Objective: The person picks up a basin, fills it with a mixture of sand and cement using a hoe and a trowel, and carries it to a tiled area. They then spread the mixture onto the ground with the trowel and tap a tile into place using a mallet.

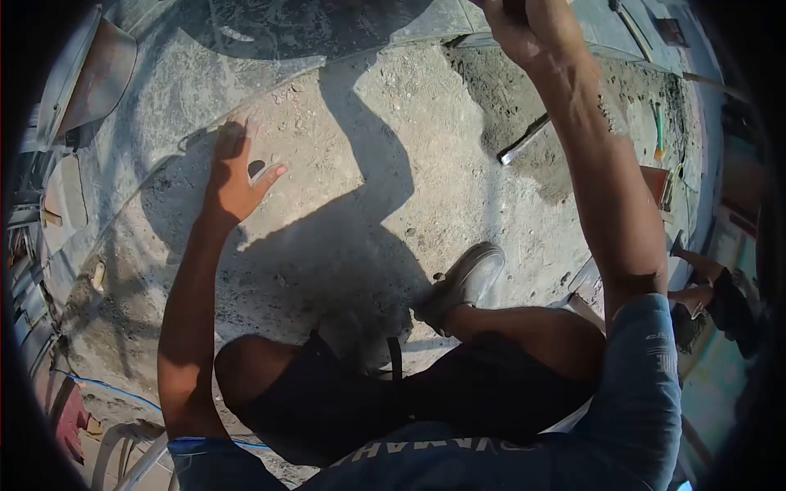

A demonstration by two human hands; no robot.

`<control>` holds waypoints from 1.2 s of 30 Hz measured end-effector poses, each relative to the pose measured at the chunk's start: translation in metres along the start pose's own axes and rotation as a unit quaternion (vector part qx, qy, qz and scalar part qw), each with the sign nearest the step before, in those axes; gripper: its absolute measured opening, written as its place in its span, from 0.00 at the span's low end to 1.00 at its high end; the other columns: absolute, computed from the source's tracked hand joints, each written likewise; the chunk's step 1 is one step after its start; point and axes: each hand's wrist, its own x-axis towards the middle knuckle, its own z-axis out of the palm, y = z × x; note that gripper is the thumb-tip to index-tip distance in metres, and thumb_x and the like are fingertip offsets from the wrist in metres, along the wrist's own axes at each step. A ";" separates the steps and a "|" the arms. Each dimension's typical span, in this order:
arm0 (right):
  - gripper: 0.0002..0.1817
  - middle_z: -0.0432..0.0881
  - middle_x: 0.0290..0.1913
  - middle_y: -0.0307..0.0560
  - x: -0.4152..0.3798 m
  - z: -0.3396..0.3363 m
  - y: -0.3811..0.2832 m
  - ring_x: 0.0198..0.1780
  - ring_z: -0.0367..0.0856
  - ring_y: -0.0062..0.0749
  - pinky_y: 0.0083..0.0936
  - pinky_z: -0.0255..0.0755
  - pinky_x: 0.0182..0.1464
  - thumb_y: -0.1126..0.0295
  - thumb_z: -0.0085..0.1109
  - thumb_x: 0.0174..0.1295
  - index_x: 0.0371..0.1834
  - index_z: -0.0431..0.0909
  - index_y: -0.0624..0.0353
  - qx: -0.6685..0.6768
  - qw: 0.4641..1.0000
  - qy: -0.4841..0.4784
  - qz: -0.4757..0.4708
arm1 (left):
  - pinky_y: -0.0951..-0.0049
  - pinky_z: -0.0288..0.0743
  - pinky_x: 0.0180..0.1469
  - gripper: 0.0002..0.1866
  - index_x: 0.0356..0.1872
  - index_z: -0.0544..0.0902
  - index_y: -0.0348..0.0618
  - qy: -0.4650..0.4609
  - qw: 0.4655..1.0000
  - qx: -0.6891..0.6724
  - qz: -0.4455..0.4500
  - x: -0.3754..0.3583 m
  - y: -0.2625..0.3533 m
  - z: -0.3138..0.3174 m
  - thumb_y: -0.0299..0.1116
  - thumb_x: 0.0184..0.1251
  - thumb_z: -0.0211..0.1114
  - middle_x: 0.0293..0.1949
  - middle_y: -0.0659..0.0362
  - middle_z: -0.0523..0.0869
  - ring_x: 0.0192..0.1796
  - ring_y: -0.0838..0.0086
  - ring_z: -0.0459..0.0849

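My left hand is stretched over the dusty, rough ground with its fingers spread and nothing in it. Its fingertips are near the border between the rough ground and a smoother grey surface. My right hand is raised at the top edge of the view, its fingers curled. Something dark shows within them, but the frame cuts it off and I cannot make it out. Below my right forearm lies a metal bar with a shiny flattened end, partly hidden by the arm.
A bucket-like container stands at the upper left. A green-handled tool lies at the right, beyond my forearm. Another person is at the far right. A blue cord crosses the lower left. My boot rests on the ground.
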 end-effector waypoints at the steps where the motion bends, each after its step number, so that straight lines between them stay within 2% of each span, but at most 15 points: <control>1: 0.13 0.74 0.29 0.57 0.011 0.023 0.014 0.23 0.75 0.33 0.09 0.69 0.13 0.70 0.44 0.64 0.35 0.66 0.75 -0.037 0.998 0.040 -0.017 | 0.52 0.48 0.71 0.41 0.69 0.58 0.40 -0.012 0.998 -0.029 -0.058 -0.020 -0.003 -0.011 0.47 0.59 0.66 0.68 0.42 0.59 0.71 0.47 0.55; 2: 0.10 0.70 0.20 0.41 0.021 0.036 0.027 0.13 0.64 0.20 0.10 0.62 0.10 0.69 0.44 0.66 0.31 0.66 0.64 -0.072 0.994 0.076 -0.031 | 0.53 0.49 0.71 0.40 0.68 0.59 0.38 -0.023 0.991 -0.056 -0.119 -0.033 -0.005 -0.020 0.47 0.59 0.65 0.68 0.42 0.59 0.70 0.46 0.55; 3: 0.22 0.69 0.36 0.54 0.048 0.027 0.043 0.39 0.80 0.34 0.08 0.77 0.29 0.72 0.44 0.68 0.56 0.58 0.84 -0.137 0.989 0.002 -0.055 | 0.53 0.50 0.70 0.40 0.67 0.60 0.37 -0.046 0.987 -0.042 -0.151 -0.044 -0.004 -0.030 0.48 0.60 0.65 0.67 0.41 0.60 0.70 0.45 0.56; 8: 0.12 0.62 0.27 0.41 0.044 0.093 0.093 0.32 0.78 0.41 0.11 0.80 0.33 0.70 0.42 0.69 0.46 0.66 0.71 -0.117 0.991 0.062 0.034 | 0.54 0.55 0.68 0.35 0.62 0.67 0.35 0.010 0.971 0.045 -0.235 -0.146 -0.024 -0.066 0.47 0.58 0.67 0.62 0.40 0.67 0.67 0.47 0.62; 9: 0.16 0.67 0.49 0.60 0.075 0.068 0.106 0.49 0.77 0.48 0.47 0.78 0.55 0.69 0.40 0.70 0.50 0.63 0.76 -0.157 0.987 -0.003 0.035 | 0.52 0.60 0.65 0.33 0.59 0.70 0.35 0.038 0.962 0.086 -0.256 -0.165 -0.034 -0.067 0.46 0.57 0.67 0.58 0.40 0.72 0.63 0.46 0.67; 16: 0.32 0.76 0.47 0.59 0.027 0.083 0.102 0.48 0.80 0.41 0.23 0.76 0.48 0.53 0.56 0.65 0.62 0.62 0.70 -0.236 0.966 -0.037 0.098 | 0.55 0.73 0.53 0.24 0.51 0.74 0.33 0.175 0.778 0.058 -0.601 -0.273 -0.178 -0.102 0.38 0.57 0.64 0.50 0.39 0.77 0.50 0.45 0.78; 20: 0.39 0.74 0.55 0.58 -0.058 0.068 0.062 0.48 0.80 0.38 0.26 0.74 0.45 0.44 0.49 0.65 0.71 0.53 0.59 -0.489 0.858 -0.070 0.141 | 0.58 0.71 0.58 0.26 0.59 0.67 0.40 0.223 0.713 0.080 -0.660 -0.311 -0.271 -0.135 0.30 0.57 0.59 0.60 0.40 0.68 0.59 0.48 0.73; 22: 0.40 0.75 0.54 0.58 -0.093 0.029 0.039 0.45 0.81 0.37 0.29 0.75 0.43 0.41 0.50 0.63 0.71 0.55 0.56 -0.551 0.808 -0.069 0.196 | 0.57 0.69 0.61 0.27 0.61 0.67 0.43 0.193 0.722 0.077 -0.660 -0.322 -0.306 -0.152 0.27 0.57 0.57 0.67 0.38 0.58 0.64 0.45 0.68; 26: 0.37 0.78 0.48 0.54 -0.160 -0.082 -0.016 0.37 0.82 0.35 0.28 0.76 0.32 0.41 0.53 0.61 0.67 0.60 0.51 -0.701 0.658 0.061 0.269 | 0.55 0.73 0.57 0.26 0.63 0.66 0.48 0.146 0.748 0.147 -0.630 -0.354 -0.392 -0.144 0.29 0.61 0.55 0.66 0.41 0.63 0.59 0.47 0.75; 30: 0.32 0.77 0.39 0.48 -0.238 -0.149 -0.085 0.28 0.82 0.33 0.24 0.74 0.22 0.49 0.56 0.62 0.62 0.63 0.57 -0.728 0.612 0.138 0.276 | 0.57 0.70 0.59 0.22 0.58 0.69 0.42 0.016 0.808 0.128 -0.575 -0.386 -0.436 -0.134 0.21 0.61 0.50 0.58 0.41 0.73 0.59 0.48 0.73; 31: 0.32 0.77 0.39 0.47 -0.256 -0.134 -0.093 0.29 0.82 0.31 0.22 0.74 0.23 0.49 0.57 0.61 0.62 0.63 0.57 -0.746 0.595 0.135 0.269 | 0.56 0.67 0.61 0.24 0.59 0.69 0.41 0.118 0.864 0.225 -0.434 -0.416 -0.466 -0.110 0.17 0.58 0.50 0.54 0.43 0.76 0.59 0.47 0.72; 32: 0.30 0.76 0.39 0.45 -0.271 -0.130 -0.105 0.31 0.81 0.29 0.22 0.74 0.25 0.49 0.57 0.61 0.60 0.65 0.57 -0.730 0.616 0.161 0.248 | 0.57 0.68 0.60 0.26 0.59 0.70 0.40 -0.032 0.846 0.179 -0.501 -0.408 -0.462 -0.124 0.17 0.56 0.52 0.55 0.44 0.76 0.59 0.47 0.71; 34: 0.30 0.77 0.43 0.47 -0.294 -0.117 -0.132 0.37 0.81 0.30 0.24 0.75 0.31 0.47 0.54 0.63 0.61 0.66 0.55 -0.735 0.612 0.206 0.208 | 0.54 0.68 0.57 0.21 0.54 0.76 0.41 -0.251 0.847 0.358 -0.301 -0.430 -0.485 -0.103 0.21 0.57 0.51 0.52 0.48 0.78 0.58 0.48 0.72; 35: 0.32 0.78 0.47 0.50 -0.305 -0.104 -0.140 0.39 0.81 0.32 0.26 0.75 0.35 0.46 0.52 0.63 0.64 0.65 0.55 -0.746 0.602 0.221 0.180 | 0.53 0.67 0.55 0.17 0.49 0.78 0.42 -0.099 0.897 0.352 -0.249 -0.451 -0.499 -0.085 0.27 0.59 0.52 0.46 0.50 0.81 0.54 0.48 0.75; 36: 0.33 0.78 0.48 0.52 -0.316 -0.110 -0.155 0.41 0.81 0.34 0.28 0.75 0.39 0.45 0.52 0.63 0.66 0.63 0.54 -0.742 0.596 0.260 0.163 | 0.53 0.70 0.48 0.12 0.40 0.81 0.43 -0.150 0.881 0.335 -0.298 -0.446 -0.491 -0.085 0.34 0.59 0.54 0.40 0.51 0.83 0.46 0.51 0.80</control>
